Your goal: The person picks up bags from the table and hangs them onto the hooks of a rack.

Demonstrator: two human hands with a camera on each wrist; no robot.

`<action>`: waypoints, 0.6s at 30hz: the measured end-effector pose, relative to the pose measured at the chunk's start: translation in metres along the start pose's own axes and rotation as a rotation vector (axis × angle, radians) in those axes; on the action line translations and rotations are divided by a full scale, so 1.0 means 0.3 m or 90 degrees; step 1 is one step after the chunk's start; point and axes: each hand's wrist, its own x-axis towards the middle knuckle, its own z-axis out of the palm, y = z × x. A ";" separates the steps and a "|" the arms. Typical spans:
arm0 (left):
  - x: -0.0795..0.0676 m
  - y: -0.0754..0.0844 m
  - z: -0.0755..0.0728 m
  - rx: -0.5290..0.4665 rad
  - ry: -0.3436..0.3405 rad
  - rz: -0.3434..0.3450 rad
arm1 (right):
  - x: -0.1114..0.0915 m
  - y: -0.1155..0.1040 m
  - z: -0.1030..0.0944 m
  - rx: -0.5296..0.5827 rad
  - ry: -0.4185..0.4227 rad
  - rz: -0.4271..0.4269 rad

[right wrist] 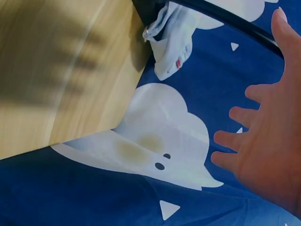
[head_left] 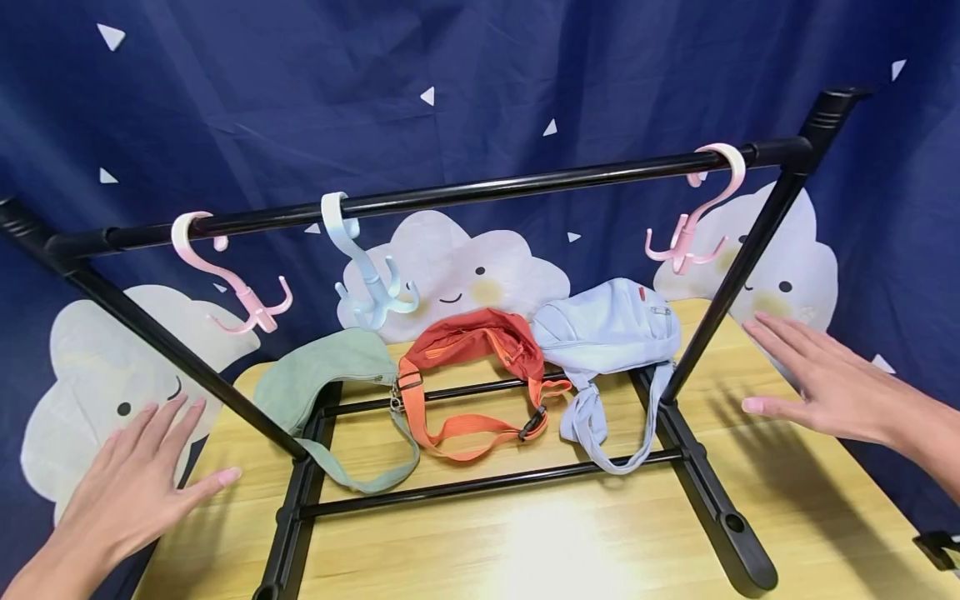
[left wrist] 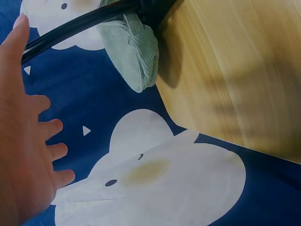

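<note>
My left hand [head_left: 138, 479] hovers over the table's left side, fingers spread and holding nothing. On the right, beyond the rack's post, my right hand [head_left: 832, 383] is likewise spread with nothing in it. Between them a black rack [head_left: 465, 193] stands on the table. Across its base lie a green shoulder bag [head_left: 330, 367], a red-orange waist bag [head_left: 480, 337] in the middle and a pale blue sling bag [head_left: 607, 329] at right. From the top bar hang a pink hook [head_left: 232, 279], a light blue hook [head_left: 367, 271] and a second pink hook [head_left: 697, 217].
The wooden table [head_left: 420, 550] carries the rack, whose right foot [head_left: 720, 508] reaches toward the front. Behind hangs a dark blue curtain [head_left: 300, 83] with clouds and white triangles. A small black object [head_left: 937, 550] shows at the right edge.
</note>
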 end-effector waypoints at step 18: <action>0.002 0.028 -0.027 -0.016 0.004 -0.043 | -0.002 -0.071 0.012 -0.009 0.045 -0.043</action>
